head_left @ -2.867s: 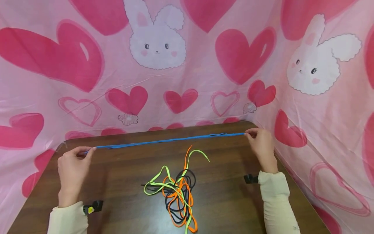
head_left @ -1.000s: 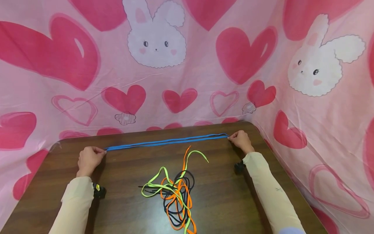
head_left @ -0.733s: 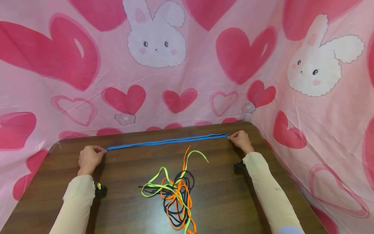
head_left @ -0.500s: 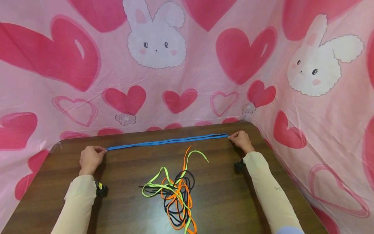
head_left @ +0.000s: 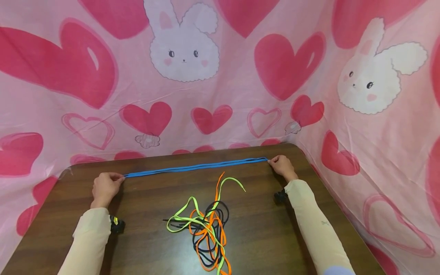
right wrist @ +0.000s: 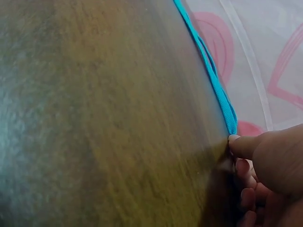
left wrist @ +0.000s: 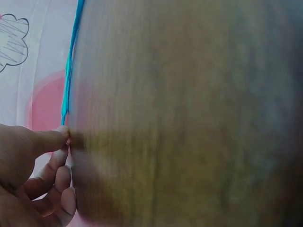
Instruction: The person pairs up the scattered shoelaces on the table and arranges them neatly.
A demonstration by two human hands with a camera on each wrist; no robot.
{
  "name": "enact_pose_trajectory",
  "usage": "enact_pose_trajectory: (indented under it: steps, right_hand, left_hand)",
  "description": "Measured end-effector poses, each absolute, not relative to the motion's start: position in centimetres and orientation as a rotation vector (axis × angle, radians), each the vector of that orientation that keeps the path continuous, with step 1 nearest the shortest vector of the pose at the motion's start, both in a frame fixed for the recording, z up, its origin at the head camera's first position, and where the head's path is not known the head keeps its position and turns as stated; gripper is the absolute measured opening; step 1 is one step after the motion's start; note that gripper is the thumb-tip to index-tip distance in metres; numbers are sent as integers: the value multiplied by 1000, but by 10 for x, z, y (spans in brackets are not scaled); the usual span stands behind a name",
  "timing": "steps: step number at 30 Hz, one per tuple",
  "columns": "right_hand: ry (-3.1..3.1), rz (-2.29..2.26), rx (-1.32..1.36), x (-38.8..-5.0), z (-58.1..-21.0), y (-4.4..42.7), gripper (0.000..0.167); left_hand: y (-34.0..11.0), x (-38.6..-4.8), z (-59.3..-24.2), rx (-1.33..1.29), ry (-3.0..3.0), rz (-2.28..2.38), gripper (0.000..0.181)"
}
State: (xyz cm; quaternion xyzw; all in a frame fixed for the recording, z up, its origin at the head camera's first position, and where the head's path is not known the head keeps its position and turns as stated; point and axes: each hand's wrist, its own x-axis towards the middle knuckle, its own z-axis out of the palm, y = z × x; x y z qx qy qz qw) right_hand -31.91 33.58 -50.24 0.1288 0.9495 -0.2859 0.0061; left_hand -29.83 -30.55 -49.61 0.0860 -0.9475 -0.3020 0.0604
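Note:
A blue lace [head_left: 196, 167] lies stretched, doubled, along the back of the table, its strands slightly apart in places. The left hand [head_left: 105, 188] pinches its left end between thumb and fingertip; in the left wrist view the lace [left wrist: 67, 87] runs up from the pinching left hand [left wrist: 35, 170]. At the other end the right hand [head_left: 283, 167] pinches the lace, and the right wrist view shows the lace [right wrist: 215, 78] meeting the thumb of the right hand [right wrist: 272, 165]. The very ends are covered by the fingertips.
Orange, black and yellow-green laces [head_left: 191, 219] lie tangled mid-table, nearer the front, with one yellow-green end curving back toward the blue lace. The brown wooden table [head_left: 148, 244] meets a pink heart-and-rabbit cloth [head_left: 237, 76] behind and at the right. Black devices sit at both wrists.
Since the earliest frame, both hands have come inward and lower with the blue lace, which has gone from taut to resting on the table. Over the last second the hands have barely moved.

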Motion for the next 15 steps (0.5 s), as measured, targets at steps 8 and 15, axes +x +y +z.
enact_pose_trajectory:
  steps: [8, 15]
  right_hand:
    - [2975, -933, 324, -315, -501, 339, 39]
    - [2982, -930, 270, -305, -480, 326, 40]
  left_hand:
    - [-306, -295, -496, 219, -2827, -936, 33]
    - [-293, -284, -488, 122, -2753, -906, 28]
